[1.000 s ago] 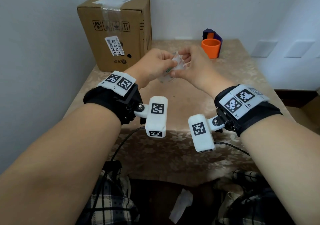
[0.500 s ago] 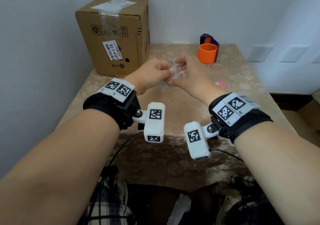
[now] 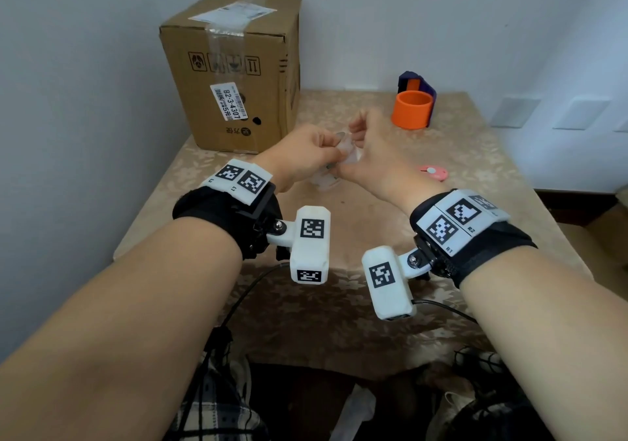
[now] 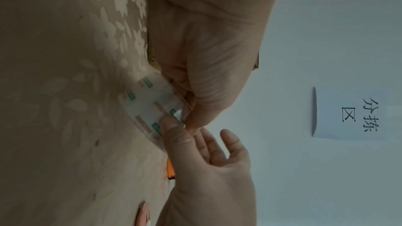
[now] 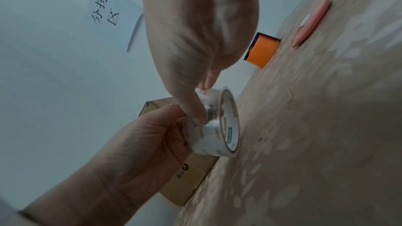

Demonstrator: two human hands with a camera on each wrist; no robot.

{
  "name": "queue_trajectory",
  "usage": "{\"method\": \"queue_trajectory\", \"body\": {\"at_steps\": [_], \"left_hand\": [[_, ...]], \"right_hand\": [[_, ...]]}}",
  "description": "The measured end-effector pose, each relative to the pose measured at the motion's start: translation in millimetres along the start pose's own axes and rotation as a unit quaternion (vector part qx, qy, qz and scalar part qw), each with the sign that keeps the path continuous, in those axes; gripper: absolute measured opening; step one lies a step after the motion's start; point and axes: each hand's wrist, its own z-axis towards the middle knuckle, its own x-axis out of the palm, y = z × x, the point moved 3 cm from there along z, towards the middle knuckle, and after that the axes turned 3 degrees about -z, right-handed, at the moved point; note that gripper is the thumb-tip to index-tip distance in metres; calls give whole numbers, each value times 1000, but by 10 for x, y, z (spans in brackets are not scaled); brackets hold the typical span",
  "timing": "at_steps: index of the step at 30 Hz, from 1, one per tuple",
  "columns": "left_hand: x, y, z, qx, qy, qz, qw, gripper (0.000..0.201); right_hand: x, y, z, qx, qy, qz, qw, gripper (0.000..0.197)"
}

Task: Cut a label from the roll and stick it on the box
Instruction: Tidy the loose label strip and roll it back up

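Note:
A clear label roll (image 3: 341, 160) printed in green and orange is held just above the table. My left hand (image 3: 302, 156) grips it from the left, fingers curled round its rim (image 4: 150, 107). My right hand (image 3: 375, 155) pinches the roll's outer layer (image 5: 217, 131) between thumb (image 5: 191, 106) and forefinger, its other fingers spread loosely. No free strip of label shows. The cardboard box (image 3: 238, 66) stands upright at the table's back left, taped on top, with a white sticker on its front. A pink cutter (image 3: 433, 172) lies on the cloth right of my hands.
An orange cup (image 3: 412, 109) stands at the back right with a blue-purple object (image 3: 416, 82) behind it. The table (image 3: 492, 175) has a beige flowered cloth and meets the wall at the back and left. A paper sign (image 4: 348, 112) hangs on the wall.
Both hands stay together on the roll and have sunk slightly toward the table. The right fingers have shifted on the roll's outer layer.

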Motion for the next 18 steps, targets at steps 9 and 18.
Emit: {"method": "queue_trajectory", "body": {"at_steps": [9,18], "left_hand": [[-35,22,-7,-1,-18,-29,999,29],[-22,53,-1,-6,-19,-16,1000,26]], "right_hand": [[18,31,-41,-3,-27,21,999,41],[20,-54,-21,-7,-6,35,999,52]]}}
